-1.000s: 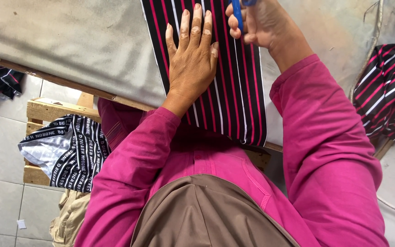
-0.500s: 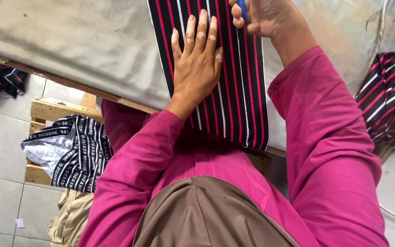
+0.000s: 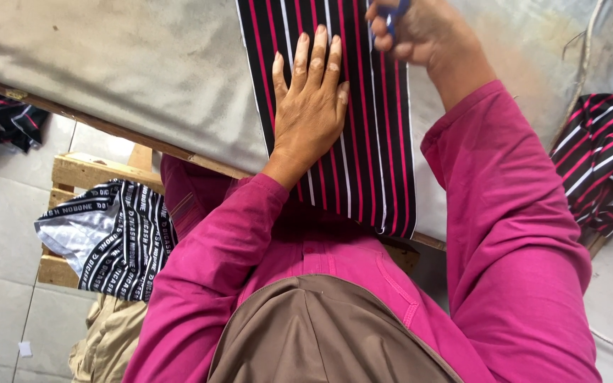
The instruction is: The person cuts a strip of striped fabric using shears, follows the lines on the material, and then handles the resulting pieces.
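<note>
On the worktop (image 3: 108, 64) near its front edge | head view | left hand (image 3: 311, 99) spread flat, pressing striped cloth (image 3: 370, 156) | cloth runs long, front edge to far side | right hand (image 3: 420, 32) just beside, pinching blue tool (image 3: 395, 13) over cloth

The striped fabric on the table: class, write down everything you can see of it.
The striped fabric is a black cloth with lengthwise red and white stripes. It looks thin and soft. It lies flat on the grey padded table, and its near end hangs a little over the table's edge towards the person. The left hand presses flat on it, fingers spread. The right hand, closed around a blue-handled tool, rests at its right edge. Its far end runs out of the picture.
</note>
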